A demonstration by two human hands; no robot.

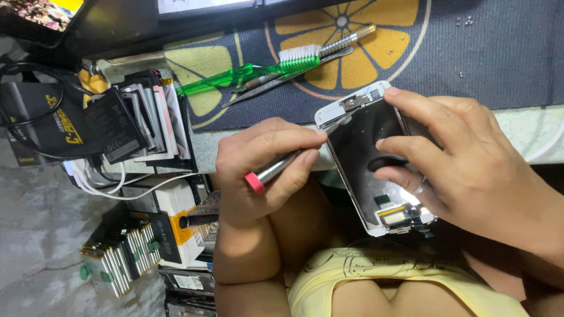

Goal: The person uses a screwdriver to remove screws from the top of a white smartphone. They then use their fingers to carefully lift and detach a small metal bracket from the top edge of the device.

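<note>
- Phone screen panel (376,158): right of centre in the frame, white-rimmed, back side up, tilted toward us. We judge it is held off the table edge so its top corner faces the tool.
- Right hand (470,170): right side of the frame, closed around the panel, thumb on the upper edge and fingers spread across the dark back, apparently to steady it.
- Screwdriver (282,164): centre of the frame, metal shaft with a red cap, tip meeting the small metal bracket (354,103) at the panel's top corner.
- Left hand (264,170): centre, pinched shut on the screwdriver, thumb and forefinger near the tip, likely for fine control.
- Green brush (252,70) and tweezers (282,79): upper centre, lying on the mat (493,53), within reach.
- Stack of phone batteries (141,126): left of the frame, standing on edge.
- White cables (117,185): lower left, looped below the batteries.
- Second battery bundle (123,258): lower left, on the floor.
</note>
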